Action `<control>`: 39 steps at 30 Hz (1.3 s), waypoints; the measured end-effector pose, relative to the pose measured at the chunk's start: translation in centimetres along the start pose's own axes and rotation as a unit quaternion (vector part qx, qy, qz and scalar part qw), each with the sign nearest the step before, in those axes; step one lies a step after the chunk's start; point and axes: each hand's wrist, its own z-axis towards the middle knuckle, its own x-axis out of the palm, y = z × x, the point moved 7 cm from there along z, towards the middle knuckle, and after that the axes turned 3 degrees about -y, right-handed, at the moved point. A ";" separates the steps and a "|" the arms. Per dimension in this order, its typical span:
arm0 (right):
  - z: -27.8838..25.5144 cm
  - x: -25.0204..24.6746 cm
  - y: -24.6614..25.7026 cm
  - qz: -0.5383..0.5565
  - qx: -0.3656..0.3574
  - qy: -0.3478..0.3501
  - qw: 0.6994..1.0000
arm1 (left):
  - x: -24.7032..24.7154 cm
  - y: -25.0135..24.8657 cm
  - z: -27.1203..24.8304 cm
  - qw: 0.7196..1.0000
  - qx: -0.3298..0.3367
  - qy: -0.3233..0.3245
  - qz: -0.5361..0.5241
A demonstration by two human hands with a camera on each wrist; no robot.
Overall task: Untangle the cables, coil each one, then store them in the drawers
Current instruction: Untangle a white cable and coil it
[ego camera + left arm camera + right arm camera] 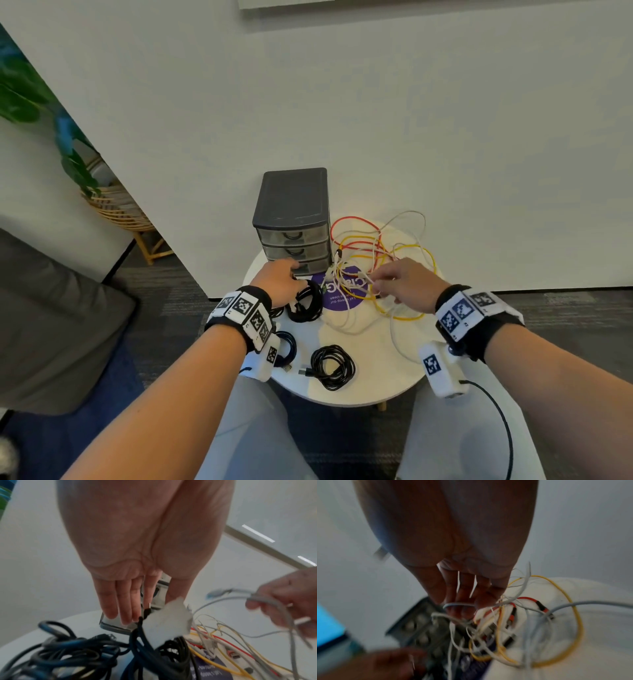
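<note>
Round white surface (370, 387) against wall, drawers (294, 240) at back. Left hand (279, 282) flat-fingered at bottom drawer. Right hand (407, 284) pinching white cable (356, 291) from limp, light tangle (376, 253). Best gripped near plug.

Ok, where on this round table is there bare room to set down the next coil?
Bare patch: the near-right part of the round table, between the black coil and the trailing white cable. Crowded: the far right under the tangle, the near left with the blue coil, and the front of the drawer unit, where another black coil lies.
</note>
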 end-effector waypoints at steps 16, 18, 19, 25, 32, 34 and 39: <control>4.2 -6.5 -8.4 -0.258 0.210 -0.102 0.937 | -3.0 -4.2 -1.2 0.988 0.119 -0.072 -0.064; 4.6 -5.5 -9.9 -0.303 0.241 -0.074 0.919 | -3.1 -5.0 -1.3 0.987 0.133 -0.069 -0.066; 4.4 -5.3 -10.3 -0.307 0.257 -0.079 0.913 | -3.1 -5.3 -1.3 0.986 0.137 -0.067 -0.067; 2.9 -6.4 -11.9 -0.302 0.309 -0.123 0.893 | -2.1 -5.8 -0.9 0.987 0.133 -0.054 -0.071; 1.6 -6.8 -12.7 -0.192 0.312 -0.121 0.923 | -1.8 -5.4 0.0 0.993 0.080 -0.046 -0.070; 1.0 -8.0 -11.5 -0.182 0.322 -0.190 0.909 | -1.8 -5.5 0.1 0.994 0.077 -0.035 -0.064; 0.5 -11.2 -5.4 -0.014 0.179 -0.328 0.927 | -2.7 -7.4 -0.4 0.992 0.107 -0.024 -0.069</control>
